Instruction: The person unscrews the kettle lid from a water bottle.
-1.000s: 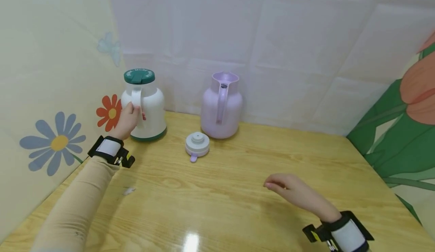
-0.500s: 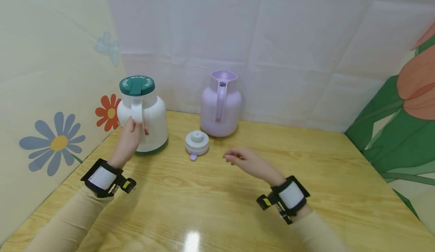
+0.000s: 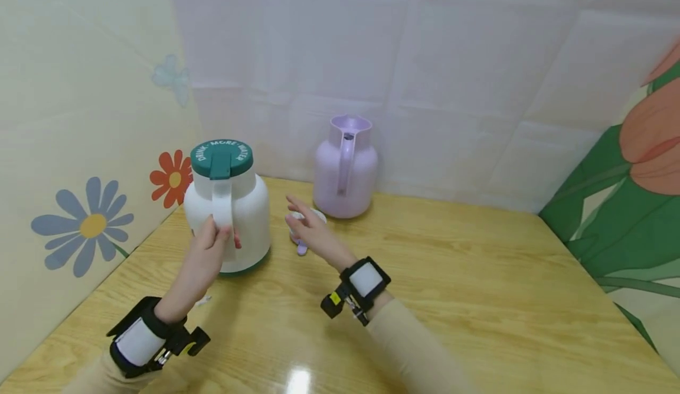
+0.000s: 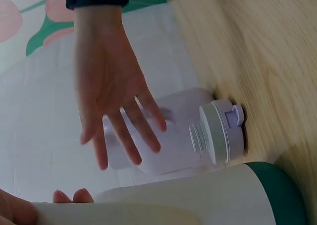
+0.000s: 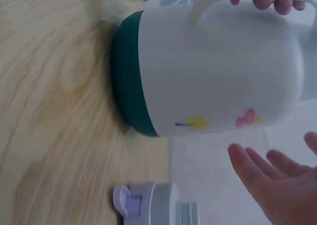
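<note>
My left hand (image 3: pixel 204 258) grips the handle of a white thermos jug (image 3: pixel 252 217) with a green lid (image 3: pixel 220 152) and green base. Fingertips of that hand curl around the handle in the right wrist view. My right hand (image 3: pixel 319 234) is held out to the right of the jug, apart from it, its fingers spread and holding nothing; the palm (image 4: pixel 106 71) faces the left wrist camera. Behind the right hand, partly covered by it in the head view, a grey-and-purple stopper (image 4: pixel 215 131) rests on the table.
A purple thermos jug (image 3: pixel 345 175) without its stopper stands near the back wall. The wooden table (image 3: pixel 478 276) meets a pale cloth backdrop (image 3: pixel 451 87) behind. A small white scrap (image 3: pixel 203 300) lies left of centre, by the left wrist.
The white jug has come nearer to me, drawn by my left hand on its handle. My right hand has travelled left and forward to beside the jug, and its fingers have spread.
</note>
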Demonstrator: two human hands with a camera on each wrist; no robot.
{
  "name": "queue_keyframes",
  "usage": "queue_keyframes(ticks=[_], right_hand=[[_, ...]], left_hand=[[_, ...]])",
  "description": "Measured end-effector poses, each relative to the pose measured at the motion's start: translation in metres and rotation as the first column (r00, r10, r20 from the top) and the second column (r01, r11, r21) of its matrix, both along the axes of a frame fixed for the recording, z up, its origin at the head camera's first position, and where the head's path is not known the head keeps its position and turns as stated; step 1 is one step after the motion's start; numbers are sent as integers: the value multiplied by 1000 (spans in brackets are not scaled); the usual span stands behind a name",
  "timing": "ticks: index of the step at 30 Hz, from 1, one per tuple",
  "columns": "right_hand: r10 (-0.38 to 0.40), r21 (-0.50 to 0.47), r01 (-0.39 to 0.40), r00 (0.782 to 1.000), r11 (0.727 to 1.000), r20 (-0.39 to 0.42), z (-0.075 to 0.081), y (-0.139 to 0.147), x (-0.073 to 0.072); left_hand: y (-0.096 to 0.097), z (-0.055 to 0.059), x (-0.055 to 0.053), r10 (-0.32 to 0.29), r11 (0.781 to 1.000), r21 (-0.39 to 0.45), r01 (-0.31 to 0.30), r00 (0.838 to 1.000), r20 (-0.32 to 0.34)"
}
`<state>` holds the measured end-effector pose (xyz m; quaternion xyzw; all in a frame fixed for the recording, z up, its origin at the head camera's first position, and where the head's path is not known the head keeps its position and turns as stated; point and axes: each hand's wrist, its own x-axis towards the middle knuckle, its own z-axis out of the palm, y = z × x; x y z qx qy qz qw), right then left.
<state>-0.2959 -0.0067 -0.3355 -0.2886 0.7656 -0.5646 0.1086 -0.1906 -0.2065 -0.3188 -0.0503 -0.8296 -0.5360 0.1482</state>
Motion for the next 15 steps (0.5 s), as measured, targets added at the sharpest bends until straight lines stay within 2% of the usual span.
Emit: queue_keyframes(ticks=[3,4,6,10,15], right_hand=[[-21,-15,21,1000,1000,18,3,-14,-2],[-27,-18,27,1000,999,12,5,-18,-3],[-30,-34,30,999,999,15,9,-26,-3],[-8,-93,12,999,996,39,12,-37,-3],[34,-115,-22,994,993,101,8,-37,0]], left_hand=[[6,-6,5,-83,994,59,87,994,-70],[7,-9,5,-120,987,90,130,987,-107],[8,-17,3,-201,961,149,232,959,-198],[8,-29,-3,-316,875,246,417,876,-364],[8,-38,-5,-417,755,280,593,763,-494]])
